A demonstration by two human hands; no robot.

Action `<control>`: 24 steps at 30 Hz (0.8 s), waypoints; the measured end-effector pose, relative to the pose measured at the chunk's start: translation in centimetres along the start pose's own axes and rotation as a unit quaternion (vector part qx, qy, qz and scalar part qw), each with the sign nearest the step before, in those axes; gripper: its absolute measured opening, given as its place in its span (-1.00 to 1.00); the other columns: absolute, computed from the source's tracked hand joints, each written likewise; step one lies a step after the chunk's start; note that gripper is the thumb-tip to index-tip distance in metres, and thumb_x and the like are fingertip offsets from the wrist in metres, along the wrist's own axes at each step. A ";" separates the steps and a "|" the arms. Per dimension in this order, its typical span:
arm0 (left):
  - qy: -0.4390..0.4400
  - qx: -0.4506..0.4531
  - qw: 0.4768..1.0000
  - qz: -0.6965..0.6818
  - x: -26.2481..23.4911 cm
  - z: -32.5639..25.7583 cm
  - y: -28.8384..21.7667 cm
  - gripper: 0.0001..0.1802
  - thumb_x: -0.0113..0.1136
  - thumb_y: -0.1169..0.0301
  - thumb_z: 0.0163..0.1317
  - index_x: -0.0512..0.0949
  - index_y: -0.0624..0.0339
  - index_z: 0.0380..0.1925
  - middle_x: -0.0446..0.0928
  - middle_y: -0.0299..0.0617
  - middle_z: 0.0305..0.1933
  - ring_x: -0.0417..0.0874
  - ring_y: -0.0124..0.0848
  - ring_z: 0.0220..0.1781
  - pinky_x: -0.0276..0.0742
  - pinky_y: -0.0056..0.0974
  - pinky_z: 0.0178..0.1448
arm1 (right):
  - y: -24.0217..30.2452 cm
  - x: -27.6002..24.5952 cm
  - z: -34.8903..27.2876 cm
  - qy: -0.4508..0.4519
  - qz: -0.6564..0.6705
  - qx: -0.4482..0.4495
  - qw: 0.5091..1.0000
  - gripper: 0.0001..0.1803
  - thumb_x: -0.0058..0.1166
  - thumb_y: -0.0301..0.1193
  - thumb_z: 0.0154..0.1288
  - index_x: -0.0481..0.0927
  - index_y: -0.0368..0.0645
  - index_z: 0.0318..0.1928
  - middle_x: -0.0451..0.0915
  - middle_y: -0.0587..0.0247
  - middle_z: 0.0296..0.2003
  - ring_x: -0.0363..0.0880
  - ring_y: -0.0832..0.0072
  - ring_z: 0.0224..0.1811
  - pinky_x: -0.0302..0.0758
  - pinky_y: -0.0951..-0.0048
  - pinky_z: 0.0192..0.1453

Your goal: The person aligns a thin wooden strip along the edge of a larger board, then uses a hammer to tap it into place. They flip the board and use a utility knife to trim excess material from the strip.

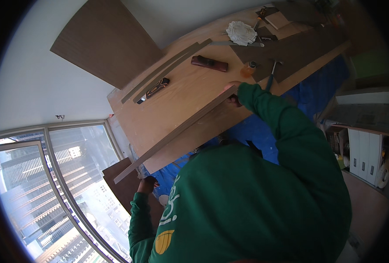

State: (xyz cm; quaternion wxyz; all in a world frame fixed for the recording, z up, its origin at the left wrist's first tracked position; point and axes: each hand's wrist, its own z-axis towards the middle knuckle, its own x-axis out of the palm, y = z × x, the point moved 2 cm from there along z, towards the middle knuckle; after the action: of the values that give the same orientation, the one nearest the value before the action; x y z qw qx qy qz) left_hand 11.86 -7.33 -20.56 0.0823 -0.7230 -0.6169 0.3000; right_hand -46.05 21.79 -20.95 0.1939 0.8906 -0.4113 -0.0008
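A long narrow wooden strip [177,130] lies slantwise along the edge of a plywood worktop [183,103]. My left hand [145,185] grips its lower end near the window. At the strip's upper end my right hand [232,93] is closed on it, the green sleeve reaching across the board. My green sweatshirt fills the lower middle and hides what is beneath it.
On the worktop lie two thin strips [168,70], a dark brown block [209,63], a small knife-like tool [157,88], an orange bottle [248,69], a hammer [272,72], a white rag [241,33] and a dark veneer sheet [295,50]. Blue tarp [258,131] lies below; shelves [365,153] stand right, a window [49,197] left.
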 end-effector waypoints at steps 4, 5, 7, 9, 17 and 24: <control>-0.047 0.208 0.976 -0.038 2.7 -6.4 -16.4 -0.69 0.19 0.25 0.60 0.66 0.27 -0.24 0.71 -0.16 -0.33 0.72 -0.32 -0.26 0.62 -0.20 -0.12 | -0.7 0.4 -1.4 0.019 0.008 -0.065 0.998 -0.69 0.02 -0.11 0.59 0.71 0.00 -0.16 0.58 0.33 -0.53 0.38 0.61 -0.68 0.40 0.39 -0.60; -0.054 0.238 0.970 -0.010 2.3 -7.8 -20.7 -0.73 0.29 0.26 0.53 0.65 0.27 -0.26 0.71 -0.15 -0.33 0.73 -0.28 -0.26 0.62 -0.17 -0.09 | -0.8 0.5 -1.4 0.015 0.011 -0.079 0.997 -0.71 0.05 -0.10 0.57 0.70 0.03 -0.19 0.60 0.34 -0.52 0.39 0.61 -0.70 0.44 0.36 -0.61; -0.069 0.369 0.927 0.008 1.5 -9.2 -28.9 -0.73 0.48 0.29 0.38 0.64 0.26 -0.29 0.72 -0.14 -0.35 0.74 -0.19 -0.26 0.61 -0.13 -0.04 | -1.3 0.8 -1.3 0.009 0.018 -0.089 0.996 -0.70 0.03 -0.10 0.58 0.70 0.04 -0.19 0.59 0.34 -0.53 0.39 0.60 -0.70 0.45 0.36 -0.61; -0.185 0.478 0.849 0.127 0.9 -7.6 -35.3 -0.67 0.62 0.29 0.21 0.65 0.25 -0.25 0.73 -0.11 -0.24 0.73 -0.11 -0.20 0.60 -0.06 0.03 | -1.6 0.8 -0.9 -0.001 0.015 -0.106 0.994 -0.70 0.02 -0.10 0.60 0.69 0.05 -0.20 0.58 0.34 -0.53 0.39 0.58 -0.70 0.46 0.35 -0.61; -0.268 0.419 0.803 0.329 2.8 1.7 -40.4 -0.35 0.60 0.17 0.12 0.64 0.15 0.20 0.75 -0.01 -0.07 0.76 0.05 0.03 0.59 0.09 0.27 | -3.9 0.9 0.2 -0.009 0.070 -0.142 0.987 -0.52 -0.13 0.07 0.69 0.62 -0.06 -0.02 0.60 0.24 -0.49 0.49 0.43 -0.68 0.56 0.26 -0.58; -0.229 0.387 0.833 0.323 2.7 2.4 -39.5 -0.50 0.54 0.27 0.13 0.70 0.16 0.08 0.77 0.03 0.05 0.77 0.05 0.12 0.65 0.04 0.25 | -14.1 -3.6 4.3 -0.087 0.081 -0.166 0.979 -0.55 -0.06 -0.01 0.70 0.55 -0.16 0.11 0.61 0.20 -0.50 0.58 0.37 -0.61 0.57 0.25 -0.55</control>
State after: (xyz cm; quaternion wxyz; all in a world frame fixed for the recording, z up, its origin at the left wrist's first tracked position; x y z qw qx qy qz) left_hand -22.59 3.50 -4.10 0.1098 -0.7006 -0.1830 0.6809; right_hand -38.80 31.22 -30.37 0.3022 0.8064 -0.4911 -0.1310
